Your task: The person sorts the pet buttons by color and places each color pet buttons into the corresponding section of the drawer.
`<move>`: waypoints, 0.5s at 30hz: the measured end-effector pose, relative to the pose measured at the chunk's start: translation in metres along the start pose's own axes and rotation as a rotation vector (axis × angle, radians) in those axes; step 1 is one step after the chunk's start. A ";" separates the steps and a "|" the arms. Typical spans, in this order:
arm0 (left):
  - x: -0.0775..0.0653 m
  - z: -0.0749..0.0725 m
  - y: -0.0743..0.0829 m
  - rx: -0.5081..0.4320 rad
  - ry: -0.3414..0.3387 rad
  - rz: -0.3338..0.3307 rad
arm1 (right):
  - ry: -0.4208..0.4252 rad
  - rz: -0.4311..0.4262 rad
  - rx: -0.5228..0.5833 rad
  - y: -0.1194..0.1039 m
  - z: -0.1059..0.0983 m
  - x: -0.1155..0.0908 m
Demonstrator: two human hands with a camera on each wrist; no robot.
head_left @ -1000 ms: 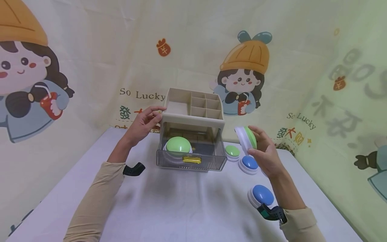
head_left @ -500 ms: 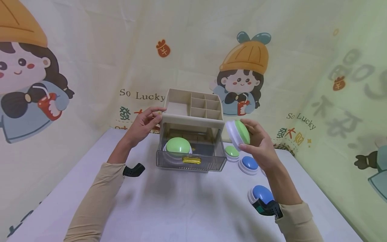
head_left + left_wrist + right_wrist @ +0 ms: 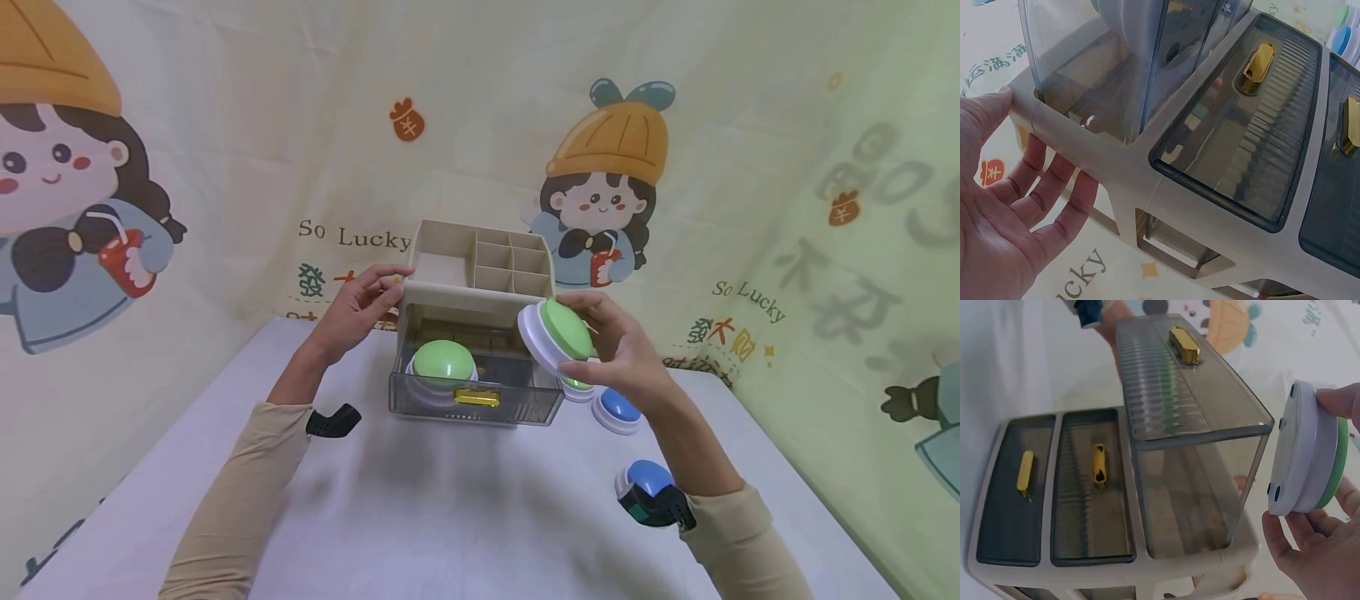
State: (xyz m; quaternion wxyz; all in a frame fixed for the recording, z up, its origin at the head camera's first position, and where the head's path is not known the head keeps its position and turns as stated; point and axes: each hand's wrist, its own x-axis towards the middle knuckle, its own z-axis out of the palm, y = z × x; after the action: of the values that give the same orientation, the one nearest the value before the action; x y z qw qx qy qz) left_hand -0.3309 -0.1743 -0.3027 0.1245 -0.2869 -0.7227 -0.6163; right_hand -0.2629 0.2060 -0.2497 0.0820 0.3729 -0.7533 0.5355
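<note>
On the white bench (image 3: 465,517) stands a beige organizer (image 3: 480,293), its clear top drawer (image 3: 423,400) pulled out toward the person. Inside it, near the left end, sits a green-topped button (image 3: 442,360), dome upward. The right hand (image 3: 626,350) has a closed grip on the tilted green button (image 3: 566,331), thumb on one side of the white base and fingers round the other; the base faces the organizer. This button is held up by the drawer's right end, apart from it in the right wrist view. The left hand (image 3: 352,308) keeps a light grip on the organizer's upper left corner, thumb at the edge, fingers bent against the side. Lower down, two closed drawers (image 3: 1088,528) with gold handles show in the wrist views. Right of the organizer, a smaller-looking green button (image 3: 576,388) is partly hidden behind the held one, near a blue button (image 3: 619,406). A nearer blue button (image 3: 649,477) is partly covered by the black wrist strap (image 3: 656,506) on the right arm.
</note>
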 end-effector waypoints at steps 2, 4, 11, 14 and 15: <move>0.000 0.000 0.000 -0.001 -0.001 0.000 | -0.023 -0.007 -0.050 -0.002 0.002 0.003; 0.000 0.000 0.000 0.000 0.000 0.001 | -0.045 -0.012 -0.099 -0.003 0.005 0.006; 0.000 0.000 0.000 0.002 -0.001 -0.001 | -0.155 -0.013 -0.191 -0.008 0.010 0.019; 0.000 0.000 0.001 0.002 0.000 0.000 | -0.196 -0.001 -0.208 -0.008 0.012 0.023; 0.000 0.001 0.001 0.003 0.000 0.001 | -0.207 0.004 -0.213 -0.008 0.012 0.025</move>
State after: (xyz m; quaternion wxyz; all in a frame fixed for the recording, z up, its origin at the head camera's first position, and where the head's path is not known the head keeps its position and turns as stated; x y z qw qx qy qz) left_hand -0.3301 -0.1737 -0.3019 0.1251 -0.2871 -0.7236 -0.6151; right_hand -0.2716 0.1823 -0.2358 0.0422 0.4139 -0.8110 0.4114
